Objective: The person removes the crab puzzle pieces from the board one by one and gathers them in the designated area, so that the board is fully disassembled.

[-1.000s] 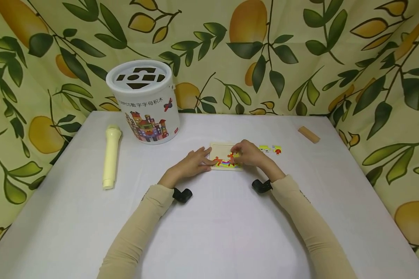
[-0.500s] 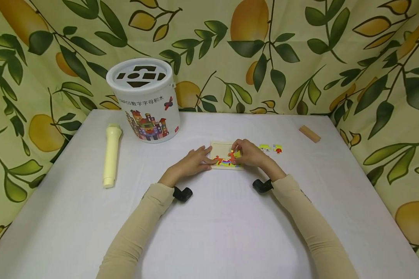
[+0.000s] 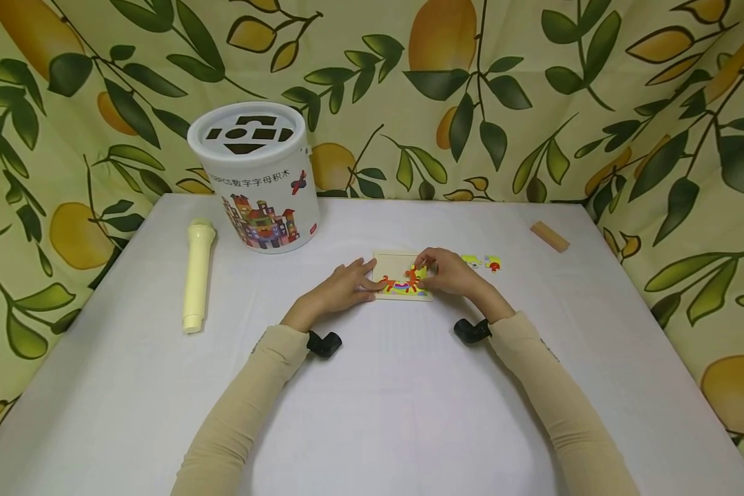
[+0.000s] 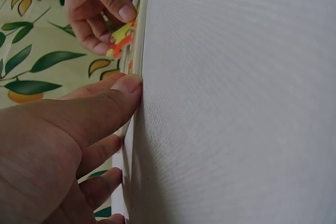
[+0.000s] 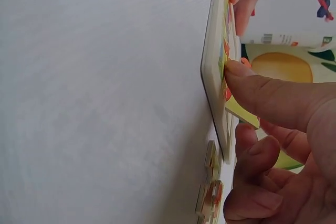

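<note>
A small wooden jigsaw board lies flat in front of me, a red and rainbow-coloured animal picture along its lower part. My left hand rests at the board's left edge with fingers spread, its thumb at the near rim. At the right side, my right hand holds a yellow and red puzzle piece between thumb and fingers. In the right wrist view this puzzle piece tilts up from the board's surface. Two loose puzzle pieces lie just beyond the right hand, one partly covered by it.
A white bucket with shaped holes in its lid stands at the back left. Before it lies a cream microphone-shaped tube. A brown wooden block sits at the back right of the white-covered table. Patterned cloth hangs behind.
My right hand has shifted slightly right and turned a little, so more of the picture on the board shows. The left hand has stayed in place.
</note>
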Demonstrator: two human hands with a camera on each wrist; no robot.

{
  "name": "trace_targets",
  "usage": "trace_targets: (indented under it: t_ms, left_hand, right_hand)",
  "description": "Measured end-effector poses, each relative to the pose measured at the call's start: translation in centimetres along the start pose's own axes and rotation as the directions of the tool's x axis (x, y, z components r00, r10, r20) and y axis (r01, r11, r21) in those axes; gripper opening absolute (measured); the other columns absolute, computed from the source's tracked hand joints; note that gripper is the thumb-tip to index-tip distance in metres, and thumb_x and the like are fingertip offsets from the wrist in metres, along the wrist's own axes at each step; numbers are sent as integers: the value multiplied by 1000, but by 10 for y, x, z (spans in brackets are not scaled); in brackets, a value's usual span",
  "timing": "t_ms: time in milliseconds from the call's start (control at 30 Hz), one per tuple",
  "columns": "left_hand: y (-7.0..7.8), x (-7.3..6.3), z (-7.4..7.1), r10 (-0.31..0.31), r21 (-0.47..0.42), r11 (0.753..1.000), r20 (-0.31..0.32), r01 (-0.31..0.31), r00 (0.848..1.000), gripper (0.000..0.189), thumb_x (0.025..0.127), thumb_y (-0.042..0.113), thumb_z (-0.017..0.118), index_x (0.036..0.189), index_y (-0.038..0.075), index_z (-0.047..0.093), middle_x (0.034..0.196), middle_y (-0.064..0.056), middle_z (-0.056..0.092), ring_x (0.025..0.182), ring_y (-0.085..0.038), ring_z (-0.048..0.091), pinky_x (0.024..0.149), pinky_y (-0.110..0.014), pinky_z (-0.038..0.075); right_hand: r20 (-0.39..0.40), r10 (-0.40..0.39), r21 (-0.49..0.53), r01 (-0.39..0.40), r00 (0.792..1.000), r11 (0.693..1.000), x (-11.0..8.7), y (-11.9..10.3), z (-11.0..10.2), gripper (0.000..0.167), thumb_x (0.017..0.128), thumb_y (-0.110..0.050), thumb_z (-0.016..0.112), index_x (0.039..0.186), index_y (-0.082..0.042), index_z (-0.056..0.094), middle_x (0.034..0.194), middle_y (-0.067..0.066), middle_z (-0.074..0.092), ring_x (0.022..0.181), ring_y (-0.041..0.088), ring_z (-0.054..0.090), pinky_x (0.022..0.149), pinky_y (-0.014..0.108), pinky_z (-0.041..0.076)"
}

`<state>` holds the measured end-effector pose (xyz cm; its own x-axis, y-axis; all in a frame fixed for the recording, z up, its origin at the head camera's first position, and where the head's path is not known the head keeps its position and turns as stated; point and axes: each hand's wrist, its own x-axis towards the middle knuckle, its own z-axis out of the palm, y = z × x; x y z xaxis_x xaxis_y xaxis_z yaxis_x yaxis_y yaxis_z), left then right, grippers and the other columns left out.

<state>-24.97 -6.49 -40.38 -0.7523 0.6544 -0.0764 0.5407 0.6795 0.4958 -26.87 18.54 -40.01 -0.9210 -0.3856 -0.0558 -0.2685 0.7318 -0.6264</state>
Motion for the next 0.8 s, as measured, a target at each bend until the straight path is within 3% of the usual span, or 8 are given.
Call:
trace_targets:
  t_ms: [267,500,800]
  left_hand:
    - [0,0,-1,12,-13,1000,-1,-12,1000,35,90,23,58,125,20,57,151,-14,23,141,-37,14,108,-62,12]
    - [1,-1,-2,5,-13,1000,0,-5,1000,35,90,23,58,125,20,57,151,-14,23,141,-37,13,108,-62,12]
    - [1,-1,-2,8,-17,1000,2,-8,1000,36,90,23,58,125,19,57,150,-15,23,140,-37,14,108,-62,12]
  right_hand:
    - [-42,-84,83,87,996,993,-3,6,-6,16,79,-8,70,92,-9,62,81,7,60,66,18,47,57,25,38]
    - [-30,39,146,-34,999,989,0,11,-6,13,83,-7,64,96,-4,63,82,9,57,70,18,48,54,23,42]
    - [-103,133,283,-99,986,954,-2,11,-9,18,84,-14,66,100,-8,65,82,12,65,60,16,47,48,23,37]
